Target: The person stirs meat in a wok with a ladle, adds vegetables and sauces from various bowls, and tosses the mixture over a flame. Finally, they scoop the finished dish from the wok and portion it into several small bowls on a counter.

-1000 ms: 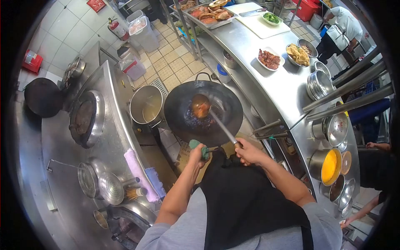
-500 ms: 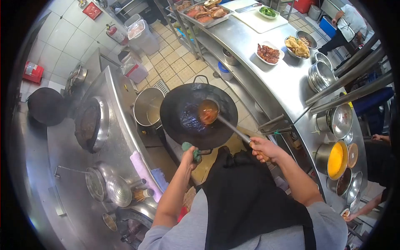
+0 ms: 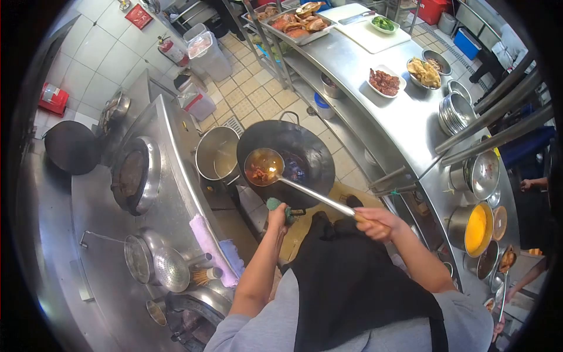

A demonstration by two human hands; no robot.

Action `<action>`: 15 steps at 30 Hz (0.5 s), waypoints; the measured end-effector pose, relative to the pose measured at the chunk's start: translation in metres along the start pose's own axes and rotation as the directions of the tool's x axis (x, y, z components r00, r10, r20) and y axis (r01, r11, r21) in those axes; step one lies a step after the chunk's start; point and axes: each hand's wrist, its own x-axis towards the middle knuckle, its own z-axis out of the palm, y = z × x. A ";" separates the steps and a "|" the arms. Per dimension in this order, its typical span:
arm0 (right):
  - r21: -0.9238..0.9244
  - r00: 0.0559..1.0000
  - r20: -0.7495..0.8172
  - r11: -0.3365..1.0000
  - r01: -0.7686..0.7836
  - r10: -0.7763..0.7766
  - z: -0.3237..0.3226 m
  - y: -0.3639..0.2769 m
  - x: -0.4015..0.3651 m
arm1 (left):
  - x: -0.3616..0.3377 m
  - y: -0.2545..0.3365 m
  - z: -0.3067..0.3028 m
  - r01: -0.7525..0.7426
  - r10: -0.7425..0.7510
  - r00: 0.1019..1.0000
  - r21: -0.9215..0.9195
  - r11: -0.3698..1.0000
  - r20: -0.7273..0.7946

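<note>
My left hand (image 3: 280, 216) is closed round a green cloth (image 3: 273, 204) at the near handle of a large dark wok (image 3: 314, 149). In my right hand (image 3: 378, 223) is the wooden-ended handle of a long metal ladle (image 3: 264, 166). The ladle's bowl, over the wok's left side, holds brownish liquid with reddish pieces. Dark, shiny liquid shows at the wok's bottom. A tall metal pot (image 3: 217, 154) stands just left of the wok.
Left is a steel stove (image 3: 94, 234) with a burner ring and a perforated strainer (image 3: 169, 268). A steel counter (image 3: 363, 64) with food bowls and pots curves along the right. Another person's hand (image 3: 526, 185) shows at far right.
The ladle's bowl has moved left across the wok, and its load of liquid shows more clearly. The wok is tilted differently. At far right, another person's ladle with food has come into view.
</note>
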 end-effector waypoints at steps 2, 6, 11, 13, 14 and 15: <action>0.252 0.986 0.166 0.967 -0.045 0.003 -0.008 0.019 -0.017 | 0.005 -0.003 -0.015 0.078 -0.069 0.994 -0.110 0.991 0.085; 0.062 0.996 -0.017 0.995 0.084 -0.084 -0.012 0.026 -0.004 | 0.008 -0.006 -0.026 0.406 -0.276 0.888 -0.347 0.845 0.368; -0.236 0.905 -0.271 0.934 0.269 -0.329 0.053 0.015 -0.051 | -0.019 -0.007 -0.009 0.476 -0.341 0.850 -0.309 0.823 0.402; -0.389 0.814 -0.292 0.840 0.379 -0.503 0.082 0.010 -0.079 | -0.023 -0.008 -0.004 0.451 -0.329 0.876 -0.359 0.817 0.352; -0.467 0.756 -0.323 0.790 0.396 -0.570 0.092 0.006 -0.089 | -0.026 -0.008 -0.002 0.459 -0.338 0.874 -0.363 0.811 0.349; -0.649 0.637 -0.372 0.680 0.341 -0.675 0.111 0.003 -0.092 | -0.027 -0.008 -0.001 0.466 -0.346 0.872 -0.369 0.804 0.346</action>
